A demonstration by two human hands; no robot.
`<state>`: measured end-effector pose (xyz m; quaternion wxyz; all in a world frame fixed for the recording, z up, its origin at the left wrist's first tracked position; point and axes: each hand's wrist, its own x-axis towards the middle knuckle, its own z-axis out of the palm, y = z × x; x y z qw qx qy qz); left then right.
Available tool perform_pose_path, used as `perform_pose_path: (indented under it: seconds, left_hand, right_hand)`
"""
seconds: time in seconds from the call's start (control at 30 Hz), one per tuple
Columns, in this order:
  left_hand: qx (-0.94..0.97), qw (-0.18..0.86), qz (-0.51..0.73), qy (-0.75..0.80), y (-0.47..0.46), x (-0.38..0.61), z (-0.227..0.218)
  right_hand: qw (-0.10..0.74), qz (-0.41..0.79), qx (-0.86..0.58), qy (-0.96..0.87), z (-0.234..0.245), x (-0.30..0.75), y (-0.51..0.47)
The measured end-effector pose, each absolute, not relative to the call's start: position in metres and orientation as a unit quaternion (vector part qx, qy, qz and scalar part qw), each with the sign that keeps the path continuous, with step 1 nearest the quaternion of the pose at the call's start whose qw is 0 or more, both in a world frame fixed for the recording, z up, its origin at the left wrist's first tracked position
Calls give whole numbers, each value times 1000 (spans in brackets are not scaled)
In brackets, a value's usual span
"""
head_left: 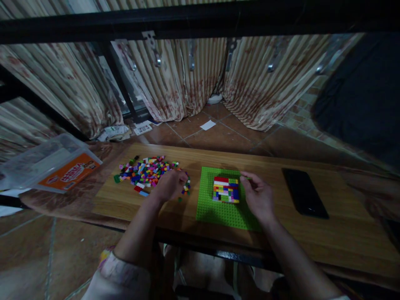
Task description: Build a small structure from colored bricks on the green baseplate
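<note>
Clear plastic box with an orange front [70, 171]: well left of the square green studded plastic baseplate [226, 217].
Loose heap of small multicoloured plastic bricks [146, 171]: left of the baseplate, spread over the brown wood-grain tabletop [184, 221].
Left hand [170, 184]: left of the baseplate, over the side of the heap facing it; fingers curled in, cannot tell whether around a brick or nothing.
Flat block of joined multicoloured bricks [227, 191]: on the baseplate, a little toward its far side; roughly square, no clear long axis.
Block between hands: well right of the left hand, just left of the right fingertips; so nearer to the right.
Right hand [258, 193]: at the baseplate's right edge, thumb and forefinger drawn close; cannot tell whether pinching a green brick or only meeting the edge.
Black flat rectangular device [304, 192]: right of the baseplate, lying lengthwise from far left to near right.
</note>
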<state>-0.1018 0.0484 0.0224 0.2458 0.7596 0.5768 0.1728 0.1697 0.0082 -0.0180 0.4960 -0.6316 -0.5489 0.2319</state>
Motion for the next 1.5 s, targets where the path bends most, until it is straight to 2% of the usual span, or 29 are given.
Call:
perform_pose_path:
  seconds: [0.73, 1.0, 1.13, 1.3, 1.5]
  left_hand:
    - [805, 226, 82, 542, 31, -96, 16]
    - [813, 220, 93, 531, 32, -96, 11]
    - [829, 234, 145, 487, 34, -88, 18]
    - [763, 335, 267, 484, 33, -58, 15]
    - [700, 402, 375, 455, 28, -19, 0]
  right_hand:
    - [489, 219, -637, -554, -22, 166, 7]
    - [511, 232, -647, -516, -13, 172, 10]
    - [523, 245, -641, -505, -11, 172, 11]
    - [525, 271, -614, -524, -11, 168, 9]
    - [462, 315, -538, -631, 0, 161, 1]
